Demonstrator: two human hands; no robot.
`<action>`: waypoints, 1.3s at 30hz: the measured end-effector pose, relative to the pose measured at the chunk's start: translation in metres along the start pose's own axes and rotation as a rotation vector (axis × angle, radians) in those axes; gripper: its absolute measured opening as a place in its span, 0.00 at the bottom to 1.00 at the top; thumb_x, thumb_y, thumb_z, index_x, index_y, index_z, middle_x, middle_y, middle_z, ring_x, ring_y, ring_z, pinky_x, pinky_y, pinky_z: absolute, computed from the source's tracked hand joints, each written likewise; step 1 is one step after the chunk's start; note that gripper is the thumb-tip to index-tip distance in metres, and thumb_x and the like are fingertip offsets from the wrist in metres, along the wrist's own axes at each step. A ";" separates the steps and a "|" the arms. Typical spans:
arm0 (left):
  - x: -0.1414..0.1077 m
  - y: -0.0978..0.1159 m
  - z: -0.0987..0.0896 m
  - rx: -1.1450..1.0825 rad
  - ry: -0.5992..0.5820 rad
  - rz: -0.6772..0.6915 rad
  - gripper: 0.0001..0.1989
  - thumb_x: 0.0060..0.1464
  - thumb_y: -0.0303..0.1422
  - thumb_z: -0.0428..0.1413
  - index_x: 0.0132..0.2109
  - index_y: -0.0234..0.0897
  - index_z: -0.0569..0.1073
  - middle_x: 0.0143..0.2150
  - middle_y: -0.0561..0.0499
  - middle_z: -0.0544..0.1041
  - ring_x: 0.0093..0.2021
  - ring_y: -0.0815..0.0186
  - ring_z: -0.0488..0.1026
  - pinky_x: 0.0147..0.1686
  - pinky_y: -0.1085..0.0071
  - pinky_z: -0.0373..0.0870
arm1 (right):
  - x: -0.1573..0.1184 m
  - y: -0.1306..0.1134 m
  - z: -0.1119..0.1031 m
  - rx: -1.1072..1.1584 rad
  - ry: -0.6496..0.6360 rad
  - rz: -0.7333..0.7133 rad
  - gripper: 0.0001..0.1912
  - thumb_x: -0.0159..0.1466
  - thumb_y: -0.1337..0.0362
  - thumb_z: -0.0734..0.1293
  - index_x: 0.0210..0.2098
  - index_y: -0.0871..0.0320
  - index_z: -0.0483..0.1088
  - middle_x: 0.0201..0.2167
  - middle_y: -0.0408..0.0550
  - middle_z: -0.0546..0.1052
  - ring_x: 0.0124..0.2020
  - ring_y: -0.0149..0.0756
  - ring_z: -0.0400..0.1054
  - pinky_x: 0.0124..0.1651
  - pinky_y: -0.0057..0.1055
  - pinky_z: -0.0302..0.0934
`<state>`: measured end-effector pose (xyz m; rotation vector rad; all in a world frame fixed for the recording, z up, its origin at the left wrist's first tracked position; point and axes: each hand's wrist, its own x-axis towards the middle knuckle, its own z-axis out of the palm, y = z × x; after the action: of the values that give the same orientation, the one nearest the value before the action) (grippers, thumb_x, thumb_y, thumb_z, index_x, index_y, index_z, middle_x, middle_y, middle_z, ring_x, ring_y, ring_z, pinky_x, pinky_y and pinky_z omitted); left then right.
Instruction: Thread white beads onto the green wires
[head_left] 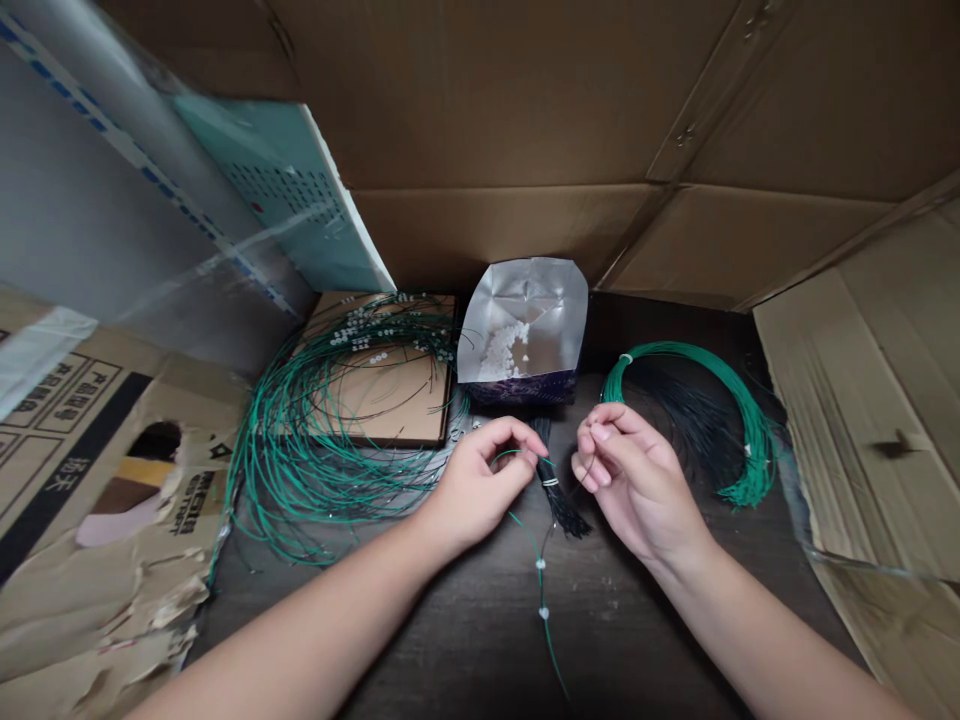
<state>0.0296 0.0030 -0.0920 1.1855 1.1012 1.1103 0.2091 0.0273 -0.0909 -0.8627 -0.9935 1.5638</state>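
Note:
Between thumb and forefinger, my left hand (491,475) pinches a thin green wire (540,540). The wire hangs down toward me, with two small white beads (541,564) on its lower stretch. My right hand (634,470) is closed in a pinch to the right, apart from the left; a thin dark wire seems to run from its fingertips. Behind and between the hands lies a tied bundle of black wires (566,518). Just beyond them stands an open silver-lined bag (555,300) holding small white beads (506,350).
On the left, a loose coil of green wires (300,480) with white beads lies partly over a flat cardboard box (397,415). To the right rests a tied bundle of green wires (754,455) beside black ones (694,415). Cardboard walls (510,100) surround the dark table (450,640).

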 end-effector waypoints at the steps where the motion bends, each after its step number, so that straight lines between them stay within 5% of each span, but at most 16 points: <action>1: 0.000 -0.001 0.001 -0.018 0.005 -0.004 0.05 0.57 0.32 0.62 0.36 0.35 0.77 0.31 0.53 0.74 0.34 0.68 0.70 0.40 0.70 0.68 | 0.000 0.001 0.000 -0.010 0.006 -0.005 0.10 0.63 0.60 0.75 0.37 0.56 0.71 0.25 0.38 0.73 0.18 0.23 0.60 0.23 0.23 0.63; 7: 0.001 -0.006 0.003 -0.172 0.032 -0.027 0.15 0.55 0.41 0.68 0.41 0.34 0.79 0.37 0.48 0.81 0.39 0.65 0.77 0.44 0.67 0.74 | -0.007 0.011 0.002 -0.423 0.021 -0.260 0.08 0.68 0.60 0.71 0.45 0.55 0.76 0.30 0.43 0.77 0.23 0.28 0.70 0.25 0.26 0.68; 12: 0.002 -0.008 0.001 -0.167 0.054 -0.006 0.13 0.55 0.39 0.69 0.41 0.34 0.79 0.37 0.47 0.83 0.38 0.66 0.79 0.45 0.68 0.75 | -0.014 0.013 0.001 -0.700 -0.015 -0.458 0.07 0.69 0.65 0.70 0.46 0.54 0.79 0.31 0.45 0.80 0.27 0.31 0.73 0.29 0.29 0.69; 18: -0.001 -0.008 0.001 -0.029 0.059 0.053 0.08 0.59 0.35 0.65 0.41 0.34 0.81 0.37 0.48 0.83 0.38 0.66 0.77 0.42 0.70 0.73 | -0.012 0.012 -0.001 -0.791 -0.004 -0.478 0.06 0.68 0.66 0.71 0.44 0.55 0.80 0.32 0.45 0.83 0.31 0.35 0.78 0.34 0.32 0.73; 27: -0.002 -0.003 0.000 0.300 0.106 0.291 0.05 0.61 0.31 0.62 0.40 0.35 0.82 0.38 0.47 0.80 0.39 0.64 0.76 0.40 0.70 0.71 | -0.014 0.013 -0.002 -0.777 0.009 -0.536 0.03 0.69 0.67 0.69 0.38 0.55 0.76 0.29 0.43 0.80 0.25 0.32 0.74 0.29 0.29 0.69; 34: -0.003 -0.003 0.003 0.346 0.012 0.238 0.04 0.60 0.29 0.61 0.39 0.34 0.81 0.33 0.48 0.80 0.33 0.67 0.74 0.35 0.72 0.70 | -0.017 0.022 -0.010 -0.685 0.126 -0.547 0.04 0.70 0.69 0.69 0.43 0.55 0.75 0.32 0.43 0.78 0.30 0.32 0.74 0.33 0.30 0.70; 39: -0.003 -0.004 0.004 0.264 -0.057 0.156 0.04 0.58 0.30 0.62 0.37 0.33 0.80 0.32 0.50 0.80 0.31 0.68 0.72 0.34 0.72 0.68 | -0.017 0.014 -0.004 -0.722 0.044 -0.588 0.08 0.70 0.71 0.69 0.44 0.54 0.78 0.34 0.45 0.78 0.32 0.33 0.75 0.35 0.31 0.70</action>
<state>0.0334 -0.0006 -0.0955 1.5224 1.1512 1.0639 0.2102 0.0098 -0.1049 -0.9525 -1.6407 0.6746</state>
